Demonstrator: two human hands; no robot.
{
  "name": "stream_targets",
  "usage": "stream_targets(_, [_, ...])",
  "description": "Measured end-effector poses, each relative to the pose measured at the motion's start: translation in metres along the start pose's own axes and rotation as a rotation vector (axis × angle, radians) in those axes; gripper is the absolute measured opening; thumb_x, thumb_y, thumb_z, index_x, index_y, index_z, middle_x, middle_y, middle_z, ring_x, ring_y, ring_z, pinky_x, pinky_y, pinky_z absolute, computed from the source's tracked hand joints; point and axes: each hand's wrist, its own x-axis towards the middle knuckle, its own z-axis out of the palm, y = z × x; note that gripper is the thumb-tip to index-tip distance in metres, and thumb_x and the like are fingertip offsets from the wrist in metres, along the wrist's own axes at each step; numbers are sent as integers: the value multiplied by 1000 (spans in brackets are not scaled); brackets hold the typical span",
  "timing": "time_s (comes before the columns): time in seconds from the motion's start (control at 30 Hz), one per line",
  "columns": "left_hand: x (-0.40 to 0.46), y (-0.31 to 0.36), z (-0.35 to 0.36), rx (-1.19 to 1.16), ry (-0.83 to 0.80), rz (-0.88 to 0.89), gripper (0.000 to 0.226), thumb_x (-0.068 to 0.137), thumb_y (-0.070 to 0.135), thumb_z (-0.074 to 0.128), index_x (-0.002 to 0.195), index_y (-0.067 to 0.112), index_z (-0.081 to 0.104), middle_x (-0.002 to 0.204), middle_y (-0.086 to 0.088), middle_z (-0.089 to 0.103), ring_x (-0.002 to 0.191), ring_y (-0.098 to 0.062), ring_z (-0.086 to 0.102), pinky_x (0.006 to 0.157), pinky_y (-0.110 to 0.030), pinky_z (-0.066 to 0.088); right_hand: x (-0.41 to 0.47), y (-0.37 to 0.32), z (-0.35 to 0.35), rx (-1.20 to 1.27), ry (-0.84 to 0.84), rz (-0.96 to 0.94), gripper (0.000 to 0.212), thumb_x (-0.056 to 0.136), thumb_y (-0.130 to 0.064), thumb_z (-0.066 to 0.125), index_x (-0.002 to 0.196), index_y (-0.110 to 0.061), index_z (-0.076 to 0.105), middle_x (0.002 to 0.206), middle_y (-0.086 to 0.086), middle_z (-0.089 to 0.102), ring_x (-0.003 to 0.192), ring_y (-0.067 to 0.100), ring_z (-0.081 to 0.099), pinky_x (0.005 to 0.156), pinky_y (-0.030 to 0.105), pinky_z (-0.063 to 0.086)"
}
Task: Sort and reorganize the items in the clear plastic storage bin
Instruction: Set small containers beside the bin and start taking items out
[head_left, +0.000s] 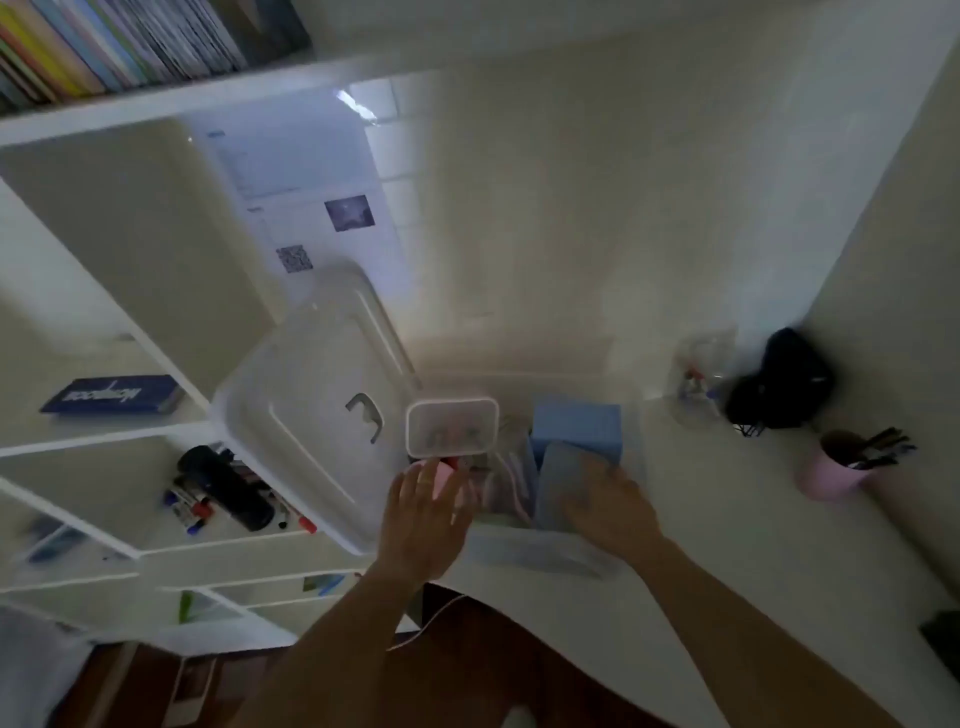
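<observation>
My left hand touches a pink item; whether it grips, I cannot tell. My right hand lies flat on the grey-blue box inside the clear bin, directly ahead.

The lid leans left of the bin; the cup stands right.

Arms: 2 forearms, both bare, no sleeves in view.
Left hand: 1 pale ring on a finger.
Right hand: no ring or watch visible; blurred.
</observation>
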Motion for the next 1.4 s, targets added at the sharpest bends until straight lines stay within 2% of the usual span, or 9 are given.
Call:
stream_targets(0.17, [58,-11,21,-52,191,105,50,93,44,60,136,20,48,142,-20,52,126,-40,55,102,-54,49,25,-31,19,117,35,220,113,71,-84,55,156,-28,6,156,17,20,140,38,30,110,48,36])
stream_targets(0.3, [109,-34,29,45,138,116,73,94,59,35,152,15,37,158,-22,31,144,-43,33,114,-59,32,40,-46,34,28,77,315,113,66,-88,55,151,-38,-1,154,22,13,140,42,26,111,53,34])
stream_targets(0.4, [142,-47,30,109,153,141,75,90,46,54,155,16,33,159,-23,29,145,-44,30,117,-59,27,53,-44,44,2,109,361,113,62,-88,58,150,-45,0,150,22,21,132,43,31,104,55,37])
stream_targets(0.53, [172,-73,31,80,25,43,74,77,27,73,145,10,49,127,-24,61,118,-44,57,104,-54,42,60,-40,43,59,89,431,114,59,-78,66,150,-38,12,141,18,32,129,39,32,103,53,37])
stream_targets(0.67, [175,-88,24,-89,1,24,41,75,15,82,114,12,71,111,-18,60,91,-39,62,78,-45,55,60,-43,35,182,149,379,105,57,-76,68,146,-43,22,135,13,37,125,39,38,101,51,42])
stream_targets(0.97, [160,-79,-24,-720,63,-265,33,90,45,69,108,17,72,109,0,64,98,-16,61,84,-27,46,78,-73,10,1185,154,229,66,74,-41,81,132,-31,52,124,12,64,104,28,66,90,48,57])
stream_targets(1.07, [159,-59,-37,-815,-71,-353,32,93,49,63,89,18,70,88,4,69,86,-17,64,72,-27,43,79,-72,-4,1245,184,190,58,81,-30,79,133,-30,53,123,12,64,103,30,67,88,49,58])
stream_targets(1.17, [154,-29,-43,-902,-93,-400,37,93,50,63,76,16,62,73,3,64,74,-20,62,60,-29,42,71,-55,-22,1202,248,174,74,66,-47,84,132,-34,55,123,9,64,104,27,67,87,49,58])
stream_targets(1.4, [161,84,-50,-925,-260,-326,57,86,70,56,85,13,66,83,-7,69,75,-20,64,72,-35,52,32,35,-89,1205,427,163,56,70,-47,83,122,-36,63,110,3,72,97,22,70,87,43,57])
